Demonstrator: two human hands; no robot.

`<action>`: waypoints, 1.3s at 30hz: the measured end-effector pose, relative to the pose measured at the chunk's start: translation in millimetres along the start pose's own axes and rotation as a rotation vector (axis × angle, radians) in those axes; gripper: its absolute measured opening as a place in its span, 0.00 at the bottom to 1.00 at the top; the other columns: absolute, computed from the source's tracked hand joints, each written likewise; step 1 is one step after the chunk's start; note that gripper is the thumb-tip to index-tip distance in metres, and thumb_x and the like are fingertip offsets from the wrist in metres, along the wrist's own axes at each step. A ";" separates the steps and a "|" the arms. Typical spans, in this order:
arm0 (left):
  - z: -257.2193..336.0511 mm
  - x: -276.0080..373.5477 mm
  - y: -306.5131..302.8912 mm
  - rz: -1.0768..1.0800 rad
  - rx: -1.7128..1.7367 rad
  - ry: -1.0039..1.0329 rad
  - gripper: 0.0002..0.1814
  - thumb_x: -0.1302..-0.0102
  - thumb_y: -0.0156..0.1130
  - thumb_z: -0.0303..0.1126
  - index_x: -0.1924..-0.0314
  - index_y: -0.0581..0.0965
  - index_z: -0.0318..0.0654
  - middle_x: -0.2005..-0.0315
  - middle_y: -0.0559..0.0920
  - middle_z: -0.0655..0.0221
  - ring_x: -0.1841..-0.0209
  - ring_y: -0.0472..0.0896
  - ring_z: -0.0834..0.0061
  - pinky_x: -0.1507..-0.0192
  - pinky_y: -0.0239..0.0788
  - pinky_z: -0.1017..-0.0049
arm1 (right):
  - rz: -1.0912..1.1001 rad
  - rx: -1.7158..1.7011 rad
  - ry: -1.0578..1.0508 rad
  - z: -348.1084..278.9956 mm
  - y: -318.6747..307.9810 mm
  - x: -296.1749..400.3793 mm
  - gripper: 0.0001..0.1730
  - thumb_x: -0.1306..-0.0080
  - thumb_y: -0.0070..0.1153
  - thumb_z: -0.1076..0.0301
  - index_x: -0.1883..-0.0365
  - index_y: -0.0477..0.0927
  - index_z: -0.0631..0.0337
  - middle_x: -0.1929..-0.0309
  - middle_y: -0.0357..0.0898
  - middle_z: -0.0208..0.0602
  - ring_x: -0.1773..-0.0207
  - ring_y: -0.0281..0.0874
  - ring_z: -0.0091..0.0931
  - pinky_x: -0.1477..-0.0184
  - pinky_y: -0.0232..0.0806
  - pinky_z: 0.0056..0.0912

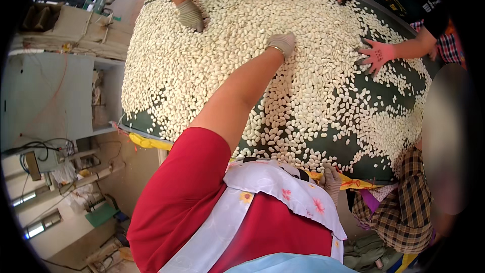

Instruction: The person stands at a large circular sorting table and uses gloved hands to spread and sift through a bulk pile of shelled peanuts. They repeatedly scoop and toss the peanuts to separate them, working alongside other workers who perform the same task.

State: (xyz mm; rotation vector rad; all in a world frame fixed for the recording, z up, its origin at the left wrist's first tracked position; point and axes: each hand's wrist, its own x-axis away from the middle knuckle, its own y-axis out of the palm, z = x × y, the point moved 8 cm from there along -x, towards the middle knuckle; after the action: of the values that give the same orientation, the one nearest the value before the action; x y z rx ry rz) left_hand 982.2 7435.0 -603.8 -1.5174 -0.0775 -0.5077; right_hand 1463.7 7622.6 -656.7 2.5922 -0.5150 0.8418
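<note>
White beans (pixel 227 45) lie thickly over a dark green tabletop (pixel 335 142). Stretched out over the middle of them is my left hand (pixel 282 44), in a pale knitted glove. Its fingers curl down among the beans, so whatever they hold is hidden. My right hand (pixel 330 182), in a striped grey glove, is at the table's near edge, beside yellow edging (pixel 352 182). Part of that hand is behind my white floral apron (pixel 280 185). Below my left hand, a strip of thinner beans (pixel 278 102) runs towards me.
Other people's gloved hands are on the beans: a grey-striped one (pixel 190 15) at far left, pink ones (pixel 379 56) at right. A person in a checked sleeve (pixel 411 201) sits close on my right. Grey metal equipment (pixel 49 91) stands on the left.
</note>
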 end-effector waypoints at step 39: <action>12.1 47.0 35.3 0.293 0.194 -0.026 0.17 0.29 0.52 0.40 0.54 0.75 0.31 0.70 0.83 0.56 0.71 0.81 0.61 0.69 0.73 0.61 | -0.037 -0.040 -0.002 -43.2 -101.0 -19.2 0.16 0.26 0.50 0.64 0.50 0.81 0.66 0.84 0.65 0.22 0.87 0.53 0.13 0.85 0.49 0.17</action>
State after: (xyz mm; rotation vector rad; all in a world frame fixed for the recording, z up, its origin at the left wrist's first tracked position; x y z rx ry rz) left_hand 1040.3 7433.0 -619.0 -1.3172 0.0736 -0.2387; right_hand 1473.3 7733.7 -658.8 2.5588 -0.4777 0.8091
